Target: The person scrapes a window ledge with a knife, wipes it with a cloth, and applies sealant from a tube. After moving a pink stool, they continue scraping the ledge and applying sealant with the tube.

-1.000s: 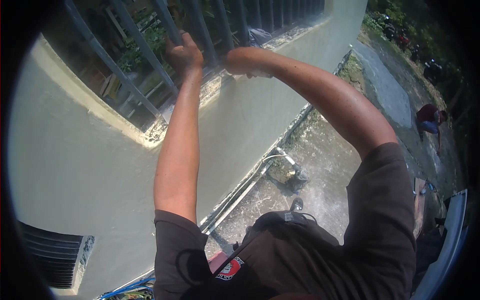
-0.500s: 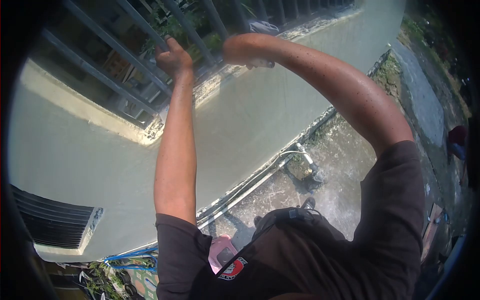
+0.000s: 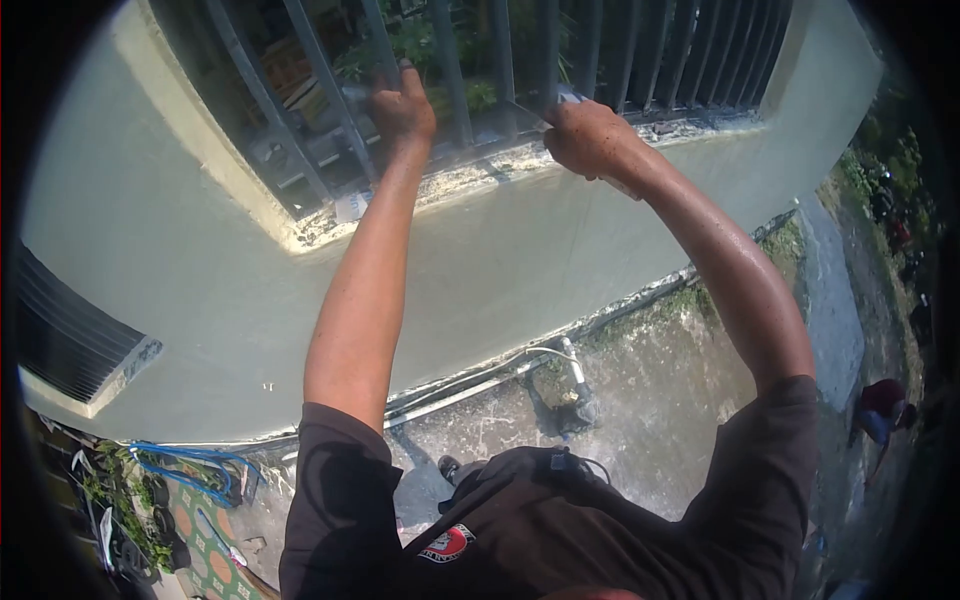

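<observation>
Grey vertical bars stand in a window opening above a rough, chipped sill. My left hand is closed round one bar, its thumb pointing up along the metal. To the right, in front of the bars and just above the sill, my right hand is closed in a fist. A thin, dark, pointed piece sticks out of it to the left, with something whitish at its top and a pale end below the wrist. The fist hides most of what it holds.
A grey-green wall runs below the sill. At its foot are a pale pipe and concrete ground. A louvred vent is at the left, blue hose at lower left. Another person is at the far right.
The view has shifted and turned, showing more of the bars to the right. My right hand has moved right, away from my left hand, which still holds a bar. The other person shows more fully.
</observation>
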{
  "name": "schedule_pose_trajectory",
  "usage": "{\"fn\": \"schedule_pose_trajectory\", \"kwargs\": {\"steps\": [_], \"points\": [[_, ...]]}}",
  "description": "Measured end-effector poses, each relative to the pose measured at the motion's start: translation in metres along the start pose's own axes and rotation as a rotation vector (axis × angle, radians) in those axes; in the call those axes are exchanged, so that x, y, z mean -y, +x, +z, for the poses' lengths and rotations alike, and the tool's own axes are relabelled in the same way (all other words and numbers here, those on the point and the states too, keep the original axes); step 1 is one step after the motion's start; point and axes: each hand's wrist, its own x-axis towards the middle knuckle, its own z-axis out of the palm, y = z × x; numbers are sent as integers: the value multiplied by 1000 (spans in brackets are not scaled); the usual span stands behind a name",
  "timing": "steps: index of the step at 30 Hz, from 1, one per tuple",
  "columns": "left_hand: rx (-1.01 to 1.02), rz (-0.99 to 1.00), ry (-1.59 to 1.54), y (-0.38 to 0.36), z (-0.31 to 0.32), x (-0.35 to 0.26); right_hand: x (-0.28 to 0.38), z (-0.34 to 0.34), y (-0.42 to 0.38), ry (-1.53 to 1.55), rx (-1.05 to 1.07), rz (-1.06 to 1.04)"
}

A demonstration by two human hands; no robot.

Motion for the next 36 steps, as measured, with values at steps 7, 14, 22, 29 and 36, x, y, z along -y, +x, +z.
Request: {"fn": "schedule_pose_trajectory", "kwargs": {"steps": [7, 14, 22, 29, 36], "points": [[63, -57, -2, -6, -6, -10, 10, -34, -43, 251, -90, 123], [339, 88, 124, -96, -73, -43, 56, 10, -57, 182, 52, 183], [546, 346, 105, -140, -193, -42, 120, 23, -48, -171, -12, 81], [479, 286, 78, -138, -235, -19, 78, 32, -65, -265, 22, 236], [530, 325, 84, -154, -201, -40, 55, 21, -75, 11, 115, 365]]}}
